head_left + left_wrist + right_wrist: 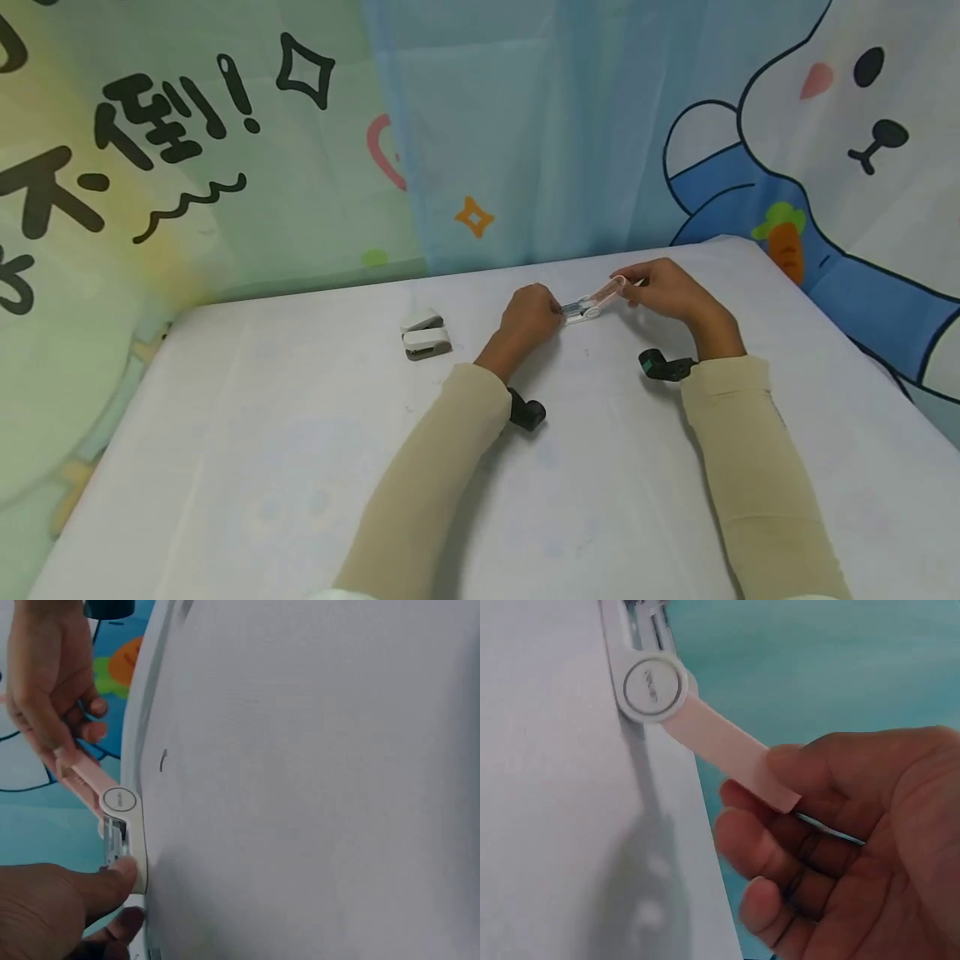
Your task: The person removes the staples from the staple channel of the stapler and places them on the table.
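A stapler (592,312) with a white body and a pink lever is swung open between the two hands, near the far part of the table. My left hand (530,319) grips the white end, its thumb pressed on the body beside the metal staple channel (114,838). The pink lever (731,754) slants away from the round white hinge (654,686). My right hand (670,292) pinches that lever's end between thumb and fingers, the other fingers curled beneath.
A small white and grey device (426,342) lies left of my left hand. One loose staple (163,760) is on the white table cover (300,433). A printed curtain (525,125) hangs behind the table's far edge.
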`<state>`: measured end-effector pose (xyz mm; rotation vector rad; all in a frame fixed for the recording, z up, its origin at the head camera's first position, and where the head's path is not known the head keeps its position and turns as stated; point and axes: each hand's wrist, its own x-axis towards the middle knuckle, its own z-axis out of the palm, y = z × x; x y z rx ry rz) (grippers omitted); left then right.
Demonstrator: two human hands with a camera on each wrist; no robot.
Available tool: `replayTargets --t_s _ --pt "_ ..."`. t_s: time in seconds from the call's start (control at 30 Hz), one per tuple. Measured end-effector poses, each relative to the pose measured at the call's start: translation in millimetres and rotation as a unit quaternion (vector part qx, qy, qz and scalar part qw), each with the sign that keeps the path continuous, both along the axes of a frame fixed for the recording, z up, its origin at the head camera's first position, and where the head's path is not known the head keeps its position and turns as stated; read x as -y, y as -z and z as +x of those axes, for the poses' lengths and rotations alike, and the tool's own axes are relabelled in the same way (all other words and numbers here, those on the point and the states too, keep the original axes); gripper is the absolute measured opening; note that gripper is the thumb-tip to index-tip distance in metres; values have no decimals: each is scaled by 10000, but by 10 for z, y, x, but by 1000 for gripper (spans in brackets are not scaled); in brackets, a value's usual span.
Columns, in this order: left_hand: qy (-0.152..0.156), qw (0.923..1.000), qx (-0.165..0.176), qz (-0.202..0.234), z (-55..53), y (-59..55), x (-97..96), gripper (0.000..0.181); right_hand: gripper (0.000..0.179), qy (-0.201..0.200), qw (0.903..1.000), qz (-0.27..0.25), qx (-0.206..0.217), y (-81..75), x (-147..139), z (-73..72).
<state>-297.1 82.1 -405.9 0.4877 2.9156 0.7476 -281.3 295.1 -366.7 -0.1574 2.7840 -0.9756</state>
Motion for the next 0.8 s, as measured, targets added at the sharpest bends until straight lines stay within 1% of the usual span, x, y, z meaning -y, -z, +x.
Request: replayTargets --t_s 0.07,0.17,0.3,0.37,0.4,0.47,0.57,0.63,0.7,0.8 --pt "-67 9999 112 -55 -12 2 17 14 48 31 9997 95 228 6 -16 -16" --pt "50 9999 47 -144 -34 15 63 15 48 56 9990 208 381 5 -30 -25" --pt "216 9997 73 -28 -51 23 161 14 50 -88 9989 324 321 -10 -41 -16" --pt "200 9995 206 154 -57 2 267 16 51 -111 9991 349 217 -14 -19 -22" --pt "195 9991 253 262 -62 -18 328 17 52 -98 9992 363 105 -17 -4 -24" --pt "165 9983 324 446 -63 -90 468 20 55 26 9991 368 -214 -27 34 -37" --pt "177 9979 231 580 -63 -210 712 22 53 296 9954 196 -891 -48 116 -45" --pt "224 9984 74 511 -55 -271 892 24 49 353 9900 27 -1365 -62 202 -46" --pt "275 9988 -82 404 -42 -299 1075 25 42 258 9834 -181 -1789 -78 311 -33" --pt "352 9980 -376 357 -6 -307 1354 26 34 -85 9765 -369 -2120 -106 521 -9"
